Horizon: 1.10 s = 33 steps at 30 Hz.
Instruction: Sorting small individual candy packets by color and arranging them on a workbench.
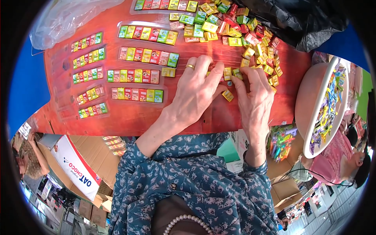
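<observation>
My left hand point(197, 86), with a ring on one finger, is curled on the red table over small boxes, its fingertips partly hiding them. Opposite it, my right hand point(254, 88) has thumb and index finger closed around a small yellow-green box point(236, 73). Between the two hands a small yellow box point(227, 73) stands in line with it. Just below the fingertips lies a loose yellow box point(227, 95). Another yellow box point(168, 72) is left of my left hand, at the end of a filled row point(133, 76) of coloured boxes in a clear plastic tray.
A heap of loose small boxes point(235, 31) covers the far right, beside a black plastic bag point(297, 23). More filled trays point(88, 75) line the left. A white basin point(307, 90) of colourful pieces is at right; a cardboard box point(96, 156) stands near left. Other people are nearby.
</observation>
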Motion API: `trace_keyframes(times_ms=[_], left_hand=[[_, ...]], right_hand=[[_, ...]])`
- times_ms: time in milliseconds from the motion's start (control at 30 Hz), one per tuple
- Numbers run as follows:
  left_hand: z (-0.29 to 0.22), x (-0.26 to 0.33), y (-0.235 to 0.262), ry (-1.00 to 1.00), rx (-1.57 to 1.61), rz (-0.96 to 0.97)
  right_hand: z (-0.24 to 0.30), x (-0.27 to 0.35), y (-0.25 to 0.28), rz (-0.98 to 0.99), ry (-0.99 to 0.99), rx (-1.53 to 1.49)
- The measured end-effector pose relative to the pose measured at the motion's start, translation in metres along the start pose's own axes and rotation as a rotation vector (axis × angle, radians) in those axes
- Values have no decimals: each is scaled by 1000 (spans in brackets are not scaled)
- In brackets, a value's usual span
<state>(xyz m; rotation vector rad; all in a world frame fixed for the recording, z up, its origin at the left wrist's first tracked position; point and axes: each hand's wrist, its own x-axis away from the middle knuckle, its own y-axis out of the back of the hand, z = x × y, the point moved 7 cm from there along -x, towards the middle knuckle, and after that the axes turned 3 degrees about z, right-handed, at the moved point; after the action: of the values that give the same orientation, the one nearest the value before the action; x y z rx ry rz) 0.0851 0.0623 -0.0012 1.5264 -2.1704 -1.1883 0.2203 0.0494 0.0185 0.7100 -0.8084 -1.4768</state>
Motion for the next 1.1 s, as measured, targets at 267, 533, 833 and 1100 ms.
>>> trace_keyframes(times_ms=[267, 533, 833, 1100], left_hand=[[2, 12, 19, 28, 57, 101], [-5, 39, 25, 126, 61, 151], [3, 34, 31, 155, 49, 22], [-3, 13, 16, 120, -1, 100]], right_hand=[[7, 5, 11, -72, -35, -133], [36, 10, -5, -30, 81, -206], [42, 15, -19, -39, 122, -229], [-1, 14, 5, -204, -14, -86]])
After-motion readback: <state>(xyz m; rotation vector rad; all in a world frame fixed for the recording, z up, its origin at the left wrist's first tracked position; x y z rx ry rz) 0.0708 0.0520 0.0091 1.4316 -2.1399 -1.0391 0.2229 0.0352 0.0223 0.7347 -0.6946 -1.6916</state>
